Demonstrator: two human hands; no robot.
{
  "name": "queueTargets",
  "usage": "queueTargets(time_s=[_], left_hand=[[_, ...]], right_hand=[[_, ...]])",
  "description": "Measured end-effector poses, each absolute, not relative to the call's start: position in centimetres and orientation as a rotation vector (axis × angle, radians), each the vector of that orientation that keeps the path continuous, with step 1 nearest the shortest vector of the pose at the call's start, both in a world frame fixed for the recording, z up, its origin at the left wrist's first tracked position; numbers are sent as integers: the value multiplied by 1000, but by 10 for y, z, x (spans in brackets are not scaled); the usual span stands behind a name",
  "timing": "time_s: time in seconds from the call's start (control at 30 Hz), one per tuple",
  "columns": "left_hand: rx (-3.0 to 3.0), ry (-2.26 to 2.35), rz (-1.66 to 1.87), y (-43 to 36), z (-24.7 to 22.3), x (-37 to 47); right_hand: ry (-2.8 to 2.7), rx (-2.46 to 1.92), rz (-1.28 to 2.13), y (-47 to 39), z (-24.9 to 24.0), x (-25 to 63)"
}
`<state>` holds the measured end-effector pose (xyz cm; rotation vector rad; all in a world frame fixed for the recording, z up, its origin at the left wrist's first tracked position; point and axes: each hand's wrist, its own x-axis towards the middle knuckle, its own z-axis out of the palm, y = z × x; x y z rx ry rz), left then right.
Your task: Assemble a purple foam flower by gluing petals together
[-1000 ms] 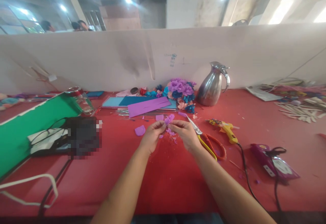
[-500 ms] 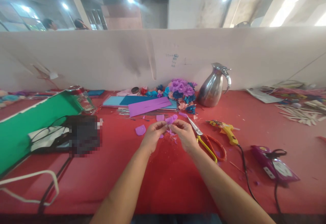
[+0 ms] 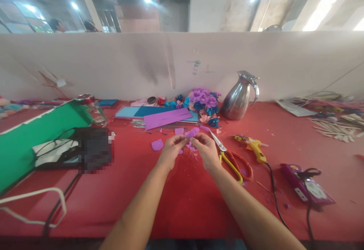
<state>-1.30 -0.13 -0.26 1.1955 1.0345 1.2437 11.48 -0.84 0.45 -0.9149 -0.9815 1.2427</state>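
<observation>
Between the pinched fingertips of my left hand (image 3: 174,147) and my right hand (image 3: 205,147) is a small purple crepe paper flower (image 3: 192,132), held by both just above the red table (image 3: 187,204). Its lower part is hidden behind my fingers. Purple paper petals (image 3: 157,144) lie to the left of my left hand, and another petal (image 3: 179,131) lies just beyond it. Small purple scraps (image 3: 192,147) are scattered beneath my hands. Close to my right hand rest scissors (image 3: 229,158) with red and yellow handles.
Behind are paper sheets (image 3: 167,119), a bunch of purple paper flowers (image 3: 203,97) and a steel jug (image 3: 237,98). At right lie a yellow glue gun (image 3: 256,149), its cord and a purple power box (image 3: 307,185). A black bag (image 3: 95,151) and glass jar (image 3: 92,110) are at left.
Both hands stay almost in place, still pinching the purple flower, which appears slightly turned. The whole view has shifted a little.
</observation>
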Motion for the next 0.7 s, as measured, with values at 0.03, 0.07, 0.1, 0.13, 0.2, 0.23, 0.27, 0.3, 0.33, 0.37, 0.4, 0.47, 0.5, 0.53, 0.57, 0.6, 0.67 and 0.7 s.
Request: queueTargets(time_s=[0.03, 0.07, 0.1, 0.13, 0.2, 0.23, 0.27, 0.3, 0.33, 0.37, 0.4, 0.47, 0.5, 0.53, 0.57, 0.6, 0.67, 0.7], left_hand=[[1200, 1037, 1244, -1, -3, -13], [1206, 1041, 1243, -1, -3, -13], [1212, 1046, 1242, -1, -3, -13], [1219, 1055, 1243, -2, -2, -13], [1239, 1073, 1244, -2, -1, -12], [1252, 1082, 1243, -3, -1, -11], [1264, 1092, 1238, -3, 0, -10], [1272, 1105, 1232, -4, 0, -10], [1274, 1120, 1226, -4, 0, -9], [1271, 1136, 1225, -4, 0, -9], [1266, 1154, 1230, -4, 0, -8], [1259, 1180, 1256, -4, -1, -8], [1259, 1189, 1269, -4, -1, -7], [1261, 1194, 1279, -4, -1, -7], [1263, 1197, 1288, -4, -1, -7], [1265, 1197, 1293, -3, -1, -7], [1262, 1198, 1304, -3, -1, -7], [1259, 1200, 1307, -3, -1, -6]], right_hand=[[-980, -928, 1233, -8, 4, 115], [-984, -940, 1224, -8, 4, 115], [-990, -949, 1213, -8, 3, 115], [-997, -955, 1204, -8, 2, 115], [-1008, -957, 1191, -8, 1, 115], [-1008, -955, 1187, -8, 1, 115], [-1005, -955, 1183, -7, 1, 115], [-998, -957, 1179, -7, 1, 114], [-989, -962, 1176, -7, 2, 114], [-980, -970, 1171, -7, 2, 114], [-973, -981, 1167, -7, 2, 114], [-965, -1008, 1159, -7, 2, 113], [-962, -1020, 1156, -7, 1, 113], [-960, -1030, 1154, -7, 1, 113], [-957, -1037, 1153, -7, 0, 113], [-955, -1044, 1152, -7, -1, 113], [-948, -1048, 1151, -6, -2, 113], [-945, -1047, 1155, -6, -2, 113]])
